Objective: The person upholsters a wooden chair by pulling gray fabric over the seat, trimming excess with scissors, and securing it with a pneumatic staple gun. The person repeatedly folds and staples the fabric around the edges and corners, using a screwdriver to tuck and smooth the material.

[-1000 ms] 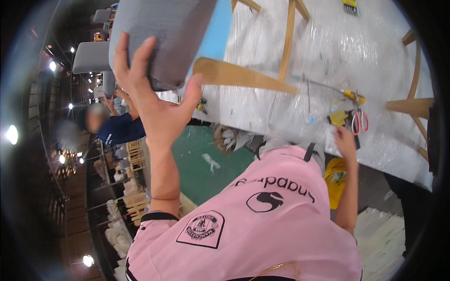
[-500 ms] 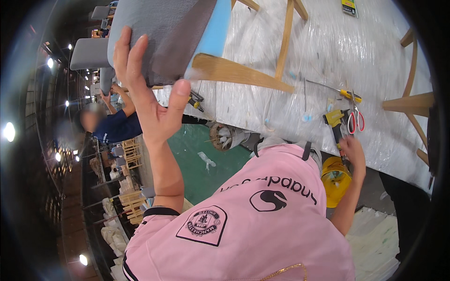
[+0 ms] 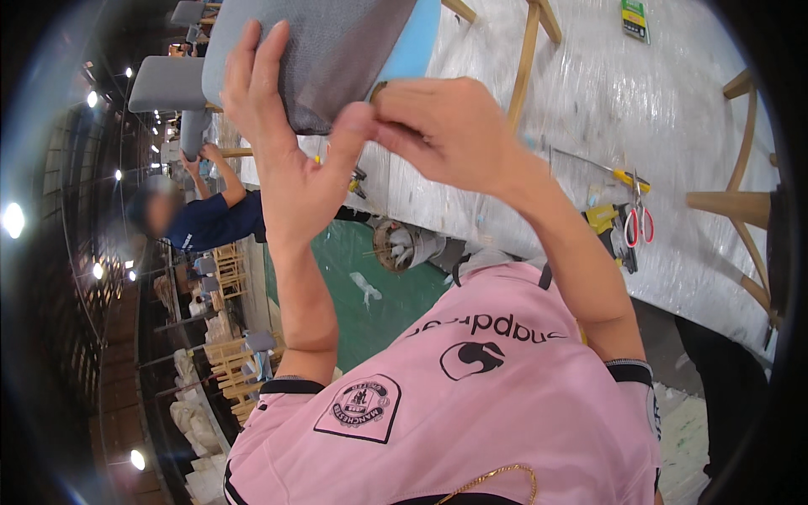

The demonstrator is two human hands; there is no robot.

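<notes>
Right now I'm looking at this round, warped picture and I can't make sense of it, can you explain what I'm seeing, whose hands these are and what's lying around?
This comes from a wide fisheye camera worn on a person's head, looking down, so straight edges bend near the rim. The pink shirt and both raised arms belong to the wearer. The left hand presses flat against a grey padded seat cushion, and the right hand pinches at the cushion's lower edge beside the left thumb. Beyond is a workbench covered in clear plastic sheet, with bare wooden chair frames, red-handled scissors and a yellow power tool on it. On the left, another person in a dark blue shirt works nearby.
</notes>
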